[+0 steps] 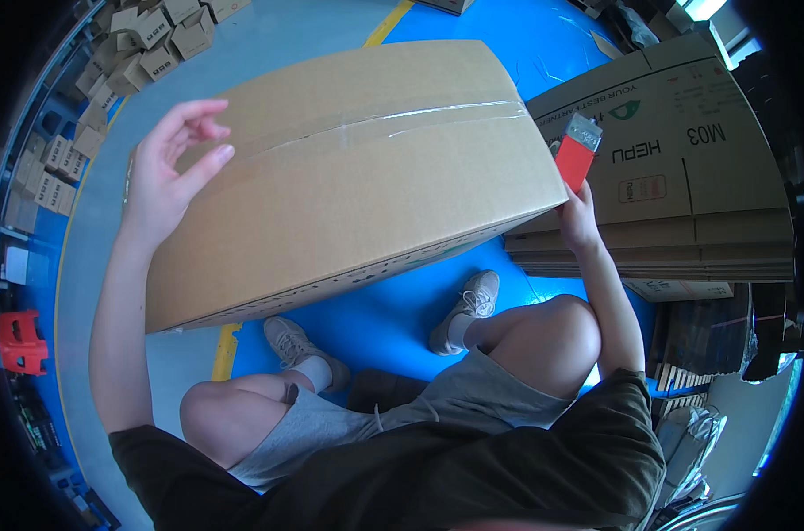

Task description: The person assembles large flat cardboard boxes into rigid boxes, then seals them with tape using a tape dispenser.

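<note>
A large brown cardboard box [366, 186] lies in front of me, with a strip of clear tape [393, 118] along its top seam. Over the box's left end I hold my left hand [176, 164] raised, its fingers loosely bent and apart from the thumb, with nothing in it. At the right end, my right hand [579, 212] is closed round a red tape dispenser [575, 159] with a grey head, right beside the box's near corner. Part of that grip is hidden behind the dispenser and box edge.
Flattened cartons [676, 168] are stacked at the right. Many small brown boxes [158, 49] stand at the far left, with a red plastic stool [21, 342] nearer. My legs and shoes [478, 296] are just below the box on the blue floor [375, 310].
</note>
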The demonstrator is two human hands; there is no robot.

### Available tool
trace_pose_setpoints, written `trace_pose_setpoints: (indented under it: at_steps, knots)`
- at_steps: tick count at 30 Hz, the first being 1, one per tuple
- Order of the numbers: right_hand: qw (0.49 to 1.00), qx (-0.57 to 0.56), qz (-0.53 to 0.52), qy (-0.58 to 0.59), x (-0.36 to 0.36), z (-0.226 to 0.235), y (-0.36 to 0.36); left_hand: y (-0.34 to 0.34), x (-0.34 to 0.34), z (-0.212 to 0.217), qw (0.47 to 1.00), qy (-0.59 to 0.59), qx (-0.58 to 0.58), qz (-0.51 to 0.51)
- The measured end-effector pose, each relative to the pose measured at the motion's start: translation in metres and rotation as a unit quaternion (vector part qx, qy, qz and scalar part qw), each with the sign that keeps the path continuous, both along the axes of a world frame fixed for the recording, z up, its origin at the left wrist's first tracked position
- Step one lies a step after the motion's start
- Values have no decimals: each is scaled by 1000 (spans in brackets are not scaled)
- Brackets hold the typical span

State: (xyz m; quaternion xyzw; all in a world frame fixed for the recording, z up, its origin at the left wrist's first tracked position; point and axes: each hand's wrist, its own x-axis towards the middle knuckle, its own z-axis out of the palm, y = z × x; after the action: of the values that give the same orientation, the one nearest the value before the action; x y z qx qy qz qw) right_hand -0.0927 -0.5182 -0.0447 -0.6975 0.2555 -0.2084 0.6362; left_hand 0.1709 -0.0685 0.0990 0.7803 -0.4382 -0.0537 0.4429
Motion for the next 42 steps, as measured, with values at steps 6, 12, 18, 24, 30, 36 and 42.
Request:
trace_pose_setpoints:
  at_steps: [6,12,18,24,30,36,42]
  knots:
    - [986,-38,-64,-146,57,34,-27,174,-72,-46,862,-255,-160,407]
    - [969,-114,-189,-113,125,4,-46,160,-105,-82,820,234,-189,487]
    - [983,-60,-134,-112,110,29,1,140,-61,-75,849,269,-140,433]
    - [965,-99,-184,-159,49,68,30,136,28,-54,878,284,-213,321]
    - [974,57,-89,-201,-30,101,153,128,168,-42,886,56,-224,401]
    - [975,-107,-119,-155,-20,102,80,49,90,-72,857,74,-208,465]
    - [997,-8,-68,-35,65,38,-27,38,-78,-84,838,442,-152,281]
